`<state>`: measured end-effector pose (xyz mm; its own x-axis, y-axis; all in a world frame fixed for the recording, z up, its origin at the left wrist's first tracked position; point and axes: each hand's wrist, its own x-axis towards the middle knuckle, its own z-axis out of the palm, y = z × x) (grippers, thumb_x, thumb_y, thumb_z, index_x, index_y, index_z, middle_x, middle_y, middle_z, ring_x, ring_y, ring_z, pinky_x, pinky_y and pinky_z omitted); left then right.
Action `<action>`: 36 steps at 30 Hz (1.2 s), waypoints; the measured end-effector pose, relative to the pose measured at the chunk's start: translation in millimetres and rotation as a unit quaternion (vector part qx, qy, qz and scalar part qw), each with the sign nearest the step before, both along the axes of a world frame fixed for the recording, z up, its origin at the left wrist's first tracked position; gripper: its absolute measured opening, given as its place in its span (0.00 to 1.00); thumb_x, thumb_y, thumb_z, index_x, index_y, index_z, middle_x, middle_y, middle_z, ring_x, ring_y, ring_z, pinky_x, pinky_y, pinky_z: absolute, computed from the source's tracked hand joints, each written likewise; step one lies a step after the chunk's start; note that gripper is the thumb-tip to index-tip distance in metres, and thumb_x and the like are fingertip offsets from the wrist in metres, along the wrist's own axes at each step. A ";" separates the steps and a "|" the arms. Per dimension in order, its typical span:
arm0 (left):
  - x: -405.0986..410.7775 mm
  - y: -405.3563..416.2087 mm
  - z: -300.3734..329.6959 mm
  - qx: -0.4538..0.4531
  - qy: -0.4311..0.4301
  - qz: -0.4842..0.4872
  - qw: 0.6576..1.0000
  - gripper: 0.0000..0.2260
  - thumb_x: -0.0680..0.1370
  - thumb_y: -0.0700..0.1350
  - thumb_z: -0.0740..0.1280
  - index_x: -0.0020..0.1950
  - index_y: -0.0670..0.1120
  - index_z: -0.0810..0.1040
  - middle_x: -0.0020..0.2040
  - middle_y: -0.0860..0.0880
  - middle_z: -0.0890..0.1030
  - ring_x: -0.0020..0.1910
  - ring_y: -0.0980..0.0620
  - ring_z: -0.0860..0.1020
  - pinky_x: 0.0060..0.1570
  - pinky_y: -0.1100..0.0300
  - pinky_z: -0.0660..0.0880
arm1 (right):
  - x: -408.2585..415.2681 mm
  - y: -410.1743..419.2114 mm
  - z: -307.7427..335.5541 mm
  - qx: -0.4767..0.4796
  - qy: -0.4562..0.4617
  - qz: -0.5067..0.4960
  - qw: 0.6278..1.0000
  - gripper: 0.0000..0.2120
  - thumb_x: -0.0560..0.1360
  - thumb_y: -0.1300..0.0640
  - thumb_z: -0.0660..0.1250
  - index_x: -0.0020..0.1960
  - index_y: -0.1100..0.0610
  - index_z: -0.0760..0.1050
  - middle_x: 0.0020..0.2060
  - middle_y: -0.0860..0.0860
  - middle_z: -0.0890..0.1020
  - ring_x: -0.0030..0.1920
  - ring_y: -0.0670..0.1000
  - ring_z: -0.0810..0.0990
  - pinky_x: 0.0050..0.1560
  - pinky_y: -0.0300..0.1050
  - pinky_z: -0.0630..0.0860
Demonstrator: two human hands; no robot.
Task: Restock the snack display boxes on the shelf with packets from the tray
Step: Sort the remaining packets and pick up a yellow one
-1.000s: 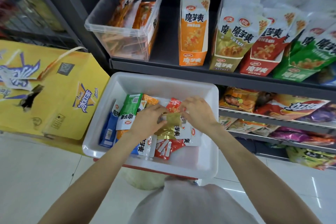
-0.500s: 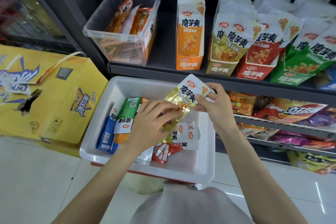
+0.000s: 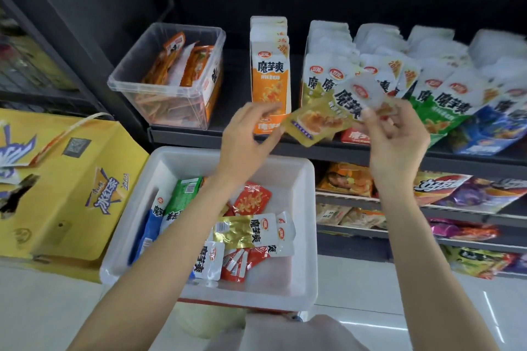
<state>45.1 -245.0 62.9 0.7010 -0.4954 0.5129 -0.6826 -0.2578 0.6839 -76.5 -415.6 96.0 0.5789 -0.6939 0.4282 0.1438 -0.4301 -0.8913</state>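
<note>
packet [image 3: 319, 120] between hands (raised)

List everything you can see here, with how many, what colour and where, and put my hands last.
Held packet: one, gold and white, in front of the upper shelf.
Tray: one, white, below the shelf, at the person's front.
Tray packets: several, red, gold, green, blue and white, lying in the tray.
Clear bin: one, holding orange packets, upper shelf, left.
Display boxes: five, orange, olive, red, green, blue, upper shelf.
Yellow carton: one, left of the tray.
Lower shelf bags: several, mixed colours, lower right.
Left hand: fingers at the held packet's lower corner.
Right hand: fingers pinch its upper part.
</note>
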 end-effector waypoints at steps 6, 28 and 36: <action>23.1 -68.9 21.7 0.018 -0.076 -0.008 0.997 0.11 0.76 0.44 0.69 0.58 0.46 0.80 0.49 0.51 0.81 0.46 0.55 0.78 0.46 0.58 0.77 | 20.3 -37.7 20.0 -0.129 -0.021 -0.043 0.990 0.06 0.77 0.60 0.67 0.54 0.54 0.76 0.40 0.37 0.81 0.41 0.43 0.84 0.40 0.45 0.82; 25.5 -67.3 -2.5 0.090 -0.044 0.098 0.990 0.22 0.74 0.47 0.71 0.66 0.47 0.73 0.62 0.46 0.74 0.59 0.48 0.75 0.52 0.55 0.77 | 62.4 -36.7 13.3 -0.279 0.242 -0.111 0.922 0.23 0.73 0.46 0.70 0.55 0.60 0.66 0.32 0.52 0.79 0.31 0.53 0.78 0.31 0.41 0.68; -13.2 1.9 -9.9 -0.075 -0.068 0.084 0.991 0.09 0.78 0.44 0.64 0.56 0.42 0.78 0.50 0.52 0.78 0.51 0.54 0.75 0.52 0.63 0.70 | 12.0 22.0 -15.3 -0.221 0.115 0.081 0.965 0.08 0.74 0.54 0.70 0.48 0.57 0.74 0.34 0.40 0.77 0.35 0.43 0.76 0.34 0.32 0.72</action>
<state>31.8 -243.2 53.0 0.6868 -0.2889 0.6670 -0.7268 -0.2771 0.6284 -64.5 -393.6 80.7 0.7798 -0.3648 0.5087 0.0615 -0.7641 -0.6422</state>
